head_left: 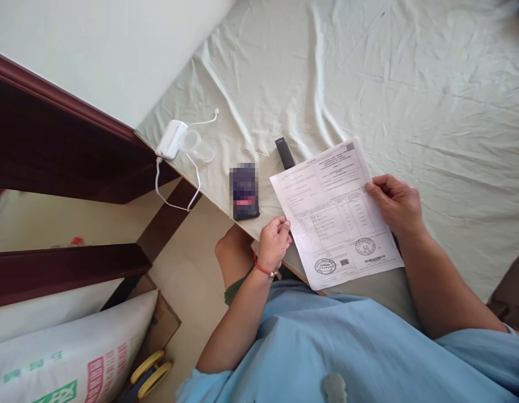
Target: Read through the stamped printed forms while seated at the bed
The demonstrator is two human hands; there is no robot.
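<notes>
Head view: left hand, right hand hold one sheet; perhaps one phone.

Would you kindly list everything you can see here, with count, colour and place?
printed sheet: one, white with black print and stamps, held over the bed edge
phone: one, dark, on the bed edge, left of the printed sheet
slim device: one, black, on the bed, partly under the printed sheet
charger: one, white with white cable, at the bed corner
plastic cup: one, clear, lying beside the charger
bedsheet: one, pale, wrinkled, across the bed
sack: one, white with pink and green print, lower left
cardboard box: one, brown, beside the sack
shirt: one, light blue, bottom
bracelet: one, red, left wrist
left hand: pinches the printed sheet's left edge
right hand: grips its right edge
</notes>
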